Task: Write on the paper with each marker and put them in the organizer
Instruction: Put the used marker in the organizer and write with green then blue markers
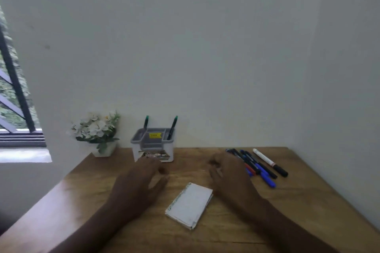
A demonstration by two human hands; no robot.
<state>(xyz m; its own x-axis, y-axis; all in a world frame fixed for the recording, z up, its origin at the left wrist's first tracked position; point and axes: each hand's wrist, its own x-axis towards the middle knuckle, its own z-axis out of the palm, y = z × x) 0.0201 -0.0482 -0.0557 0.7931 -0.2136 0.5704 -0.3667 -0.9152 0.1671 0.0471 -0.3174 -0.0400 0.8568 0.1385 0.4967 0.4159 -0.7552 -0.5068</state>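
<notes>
While both hands hover above the brown wooden table [298, 201], neither holds anything. Left hand [136, 187]: fingers spread and loosely extended, reaching toward the organizer. Right hand [230, 176]: fingers relaxed and slightly curled, empty, just beside the loose markers. Small white folded paper pad [190, 204]: lies flat between the two hands, near the table's middle. Grey-and-white plastic desk organizer [153, 146]: stands at the table's far edge against the wall, a yellow label inside; two green-capped dark markers [172, 127] stand upright in it, one at each end. Loose markers [261, 167]: a cluster of blue, black and red ones lying on the table right of the right hand. White-barrelled marker with black cap [269, 162]: lies at the cluster's right side. White-flowered plant in white pot [96, 131]: left of the organizer.
</notes>
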